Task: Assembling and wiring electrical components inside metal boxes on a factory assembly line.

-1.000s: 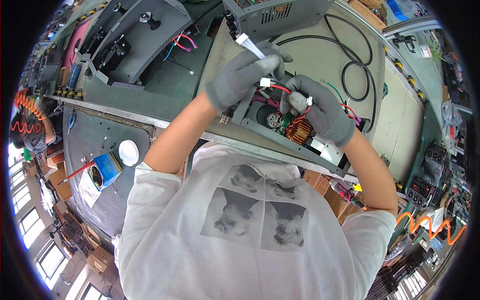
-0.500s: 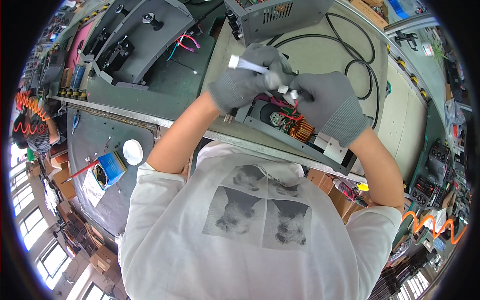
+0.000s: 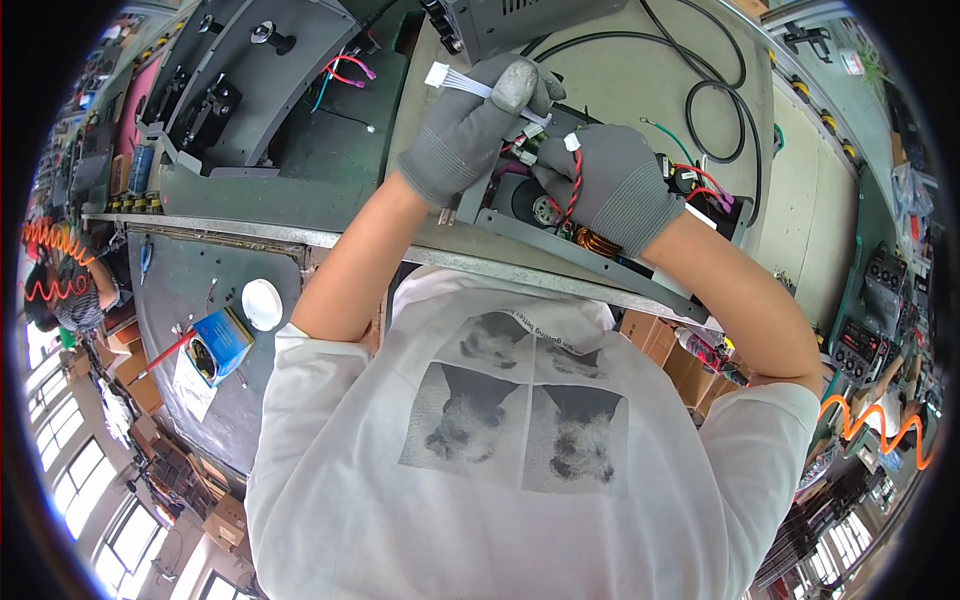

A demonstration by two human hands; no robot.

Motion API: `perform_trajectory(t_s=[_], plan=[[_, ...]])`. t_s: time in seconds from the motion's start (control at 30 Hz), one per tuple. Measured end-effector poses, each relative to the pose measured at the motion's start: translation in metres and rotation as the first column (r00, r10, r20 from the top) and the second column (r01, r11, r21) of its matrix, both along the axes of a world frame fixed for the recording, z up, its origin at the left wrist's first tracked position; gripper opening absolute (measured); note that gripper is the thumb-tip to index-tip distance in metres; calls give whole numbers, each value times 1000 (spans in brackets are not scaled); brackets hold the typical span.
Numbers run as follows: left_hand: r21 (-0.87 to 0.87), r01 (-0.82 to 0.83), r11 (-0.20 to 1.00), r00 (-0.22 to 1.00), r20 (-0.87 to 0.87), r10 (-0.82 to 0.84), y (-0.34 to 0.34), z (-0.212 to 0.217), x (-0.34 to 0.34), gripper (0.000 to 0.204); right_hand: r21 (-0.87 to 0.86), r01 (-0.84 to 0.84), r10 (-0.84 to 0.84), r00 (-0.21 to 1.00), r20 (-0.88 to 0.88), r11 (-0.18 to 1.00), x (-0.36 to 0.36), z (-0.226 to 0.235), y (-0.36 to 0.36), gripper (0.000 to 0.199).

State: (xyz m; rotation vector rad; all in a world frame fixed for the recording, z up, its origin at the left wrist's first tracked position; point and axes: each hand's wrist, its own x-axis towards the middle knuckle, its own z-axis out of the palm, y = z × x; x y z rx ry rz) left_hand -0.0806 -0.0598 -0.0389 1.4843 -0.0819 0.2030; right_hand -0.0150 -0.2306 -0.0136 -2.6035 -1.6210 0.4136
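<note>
White cable (image 3: 466, 83) above left end of chassis (image 3: 550, 246); left hand (image 3: 462, 138) pinches it, thumb over wires. Right hand (image 3: 608, 182) over chassis middle, red-black lead (image 3: 576, 180) draped across; fingertips hidden, grip can't be told. Cable probably light, limp; wires look fragile, best held by plug (image 3: 437, 74).

We find our left hand in a grey knitted glove (image 3: 475, 128) closed in a grip, thumb pressed against curled fingers. We record our right hand in a matching grey glove (image 3: 608, 185) just beside it and slightly lower, back upward, fingers bent inward, their tips partly hidden. Our bare left forearm (image 3: 352, 262) slants up and rightward; our bare right forearm (image 3: 735, 280) slants up and leftward, elbow bent outward.
</note>
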Motion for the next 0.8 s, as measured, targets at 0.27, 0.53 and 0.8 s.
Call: perform_trajectory(t_s=[0.27,0.53,0.8], plan=[[27,-5,1000,1000,15,4,-3,1,-1,49,-81,64,-70,996,-63,995,0,-3,6,31],[26,19,999,999,43,-20,2,-1,0,53,-11,28,-28,995,-99,1000,3,3,7,21],[60,-39,997,982,187,27,0,-11,11,66,-30,37,-40,993,-107,999,3,4,9,19]])
